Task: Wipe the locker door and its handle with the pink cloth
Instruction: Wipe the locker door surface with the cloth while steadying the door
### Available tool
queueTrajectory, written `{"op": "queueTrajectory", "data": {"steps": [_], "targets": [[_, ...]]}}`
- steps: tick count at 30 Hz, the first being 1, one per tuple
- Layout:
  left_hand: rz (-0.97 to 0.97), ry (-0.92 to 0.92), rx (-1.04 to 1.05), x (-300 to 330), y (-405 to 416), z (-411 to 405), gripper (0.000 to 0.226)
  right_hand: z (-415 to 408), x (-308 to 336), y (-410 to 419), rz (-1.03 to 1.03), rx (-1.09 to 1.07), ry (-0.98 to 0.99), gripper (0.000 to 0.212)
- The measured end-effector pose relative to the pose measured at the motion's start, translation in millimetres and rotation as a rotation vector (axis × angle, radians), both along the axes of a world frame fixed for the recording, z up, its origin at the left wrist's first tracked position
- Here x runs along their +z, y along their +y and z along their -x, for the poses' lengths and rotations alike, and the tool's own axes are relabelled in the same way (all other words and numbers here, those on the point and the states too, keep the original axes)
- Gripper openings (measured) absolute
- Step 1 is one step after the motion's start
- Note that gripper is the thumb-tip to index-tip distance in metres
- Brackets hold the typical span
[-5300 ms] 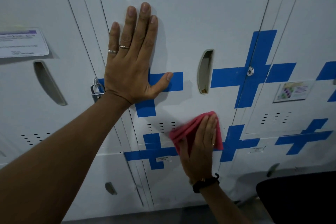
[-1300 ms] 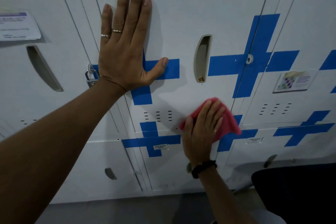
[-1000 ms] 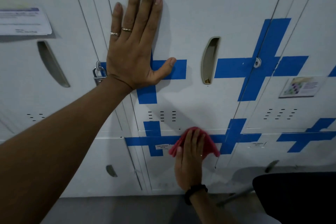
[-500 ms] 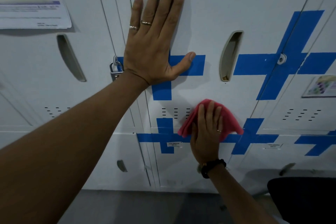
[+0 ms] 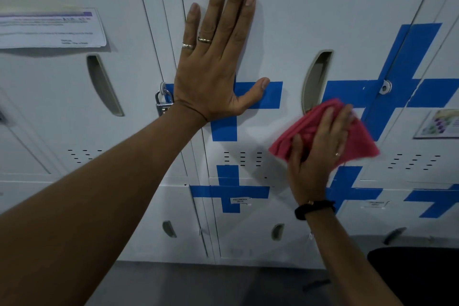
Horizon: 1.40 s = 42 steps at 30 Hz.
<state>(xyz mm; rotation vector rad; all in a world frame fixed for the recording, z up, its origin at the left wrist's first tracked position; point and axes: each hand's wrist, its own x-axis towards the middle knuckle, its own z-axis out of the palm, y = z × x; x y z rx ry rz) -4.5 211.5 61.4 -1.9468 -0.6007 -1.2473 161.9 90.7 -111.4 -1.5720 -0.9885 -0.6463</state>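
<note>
A white locker door [image 5: 293, 15] with blue tape crosses fills the middle of the head view. Its recessed handle [image 5: 316, 77] is a tall slot right of centre. My left hand [image 5: 216, 57] lies flat on the door's left part, fingers spread and pointing up, two rings on it. My right hand [image 5: 320, 146] presses the folded pink cloth [image 5: 357, 139] flat against the door just below the handle. The cloth's top corner touches the handle's lower end. A black band circles the right wrist.
A padlock [image 5: 162, 103] hangs at the door's left edge beside my left wrist. Neighbouring lockers stand left and right, with a paper notice [image 5: 49, 30] at the left and a sticker [image 5: 439, 124] at the right. Lower lockers sit beneath. A dark seat [image 5: 417, 273] is at bottom right.
My right hand has slid the pink cloth up and to the right, from the door's lower edge to just under the handle. My left hand has stayed flat on the door.
</note>
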Motion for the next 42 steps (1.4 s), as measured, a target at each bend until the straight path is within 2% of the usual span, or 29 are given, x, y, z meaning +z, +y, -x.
{"op": "queueTrajectory", "data": {"steps": [4, 6, 10, 15, 19, 22, 27, 31, 35, 39, 42], "targets": [[-0.011, -0.006, -0.001, 0, 1, -1, 0.097, 5, -81, -6, 0.267, 0.099, -0.26, 0.083], [-0.009, -0.005, 0.003, 1, 1, 0, 0.097, -5, -93, -9, 0.317, 0.139, -0.288, 0.084], [-0.009, -0.003, 0.006, 0, 1, 0, 0.098, -20, -95, -23, 0.349, 0.12, -0.352, 0.079], [-0.01, -0.007, -0.003, 0, 1, 0, 0.097, 13, -88, -8, 0.303, 0.027, -0.232, 0.074], [-0.011, -0.002, 0.003, 0, 0, 0, 0.097, 34, -89, 4, 0.274, 0.136, -0.318, 0.081], [-0.013, -0.002, -0.002, 0, 0, 0, 0.097, 16, -87, -7, 0.292, 0.168, -0.368, 0.074], [-0.013, -0.004, 0.006, 0, 1, 0, 0.097, 14, -88, -17, 0.306, 0.066, -0.29, 0.079], [-0.013, -0.004, -0.002, 0, 1, 1, 0.097, 38, -81, 2, 0.258, 0.118, -0.241, 0.078], [-0.009, -0.001, -0.004, 1, 0, 1, 0.097, 17, -75, -9, 0.284, 0.157, -0.262, 0.071], [-0.009, 0.007, -0.007, 0, 0, 1, 0.098, -1, -56, -22, 0.224, 0.101, -0.099, 0.076], [-0.002, 0.006, -0.019, -2, 0, 2, 0.098, 4, -20, -14, 0.079, 0.075, 0.034, 0.076]]}}
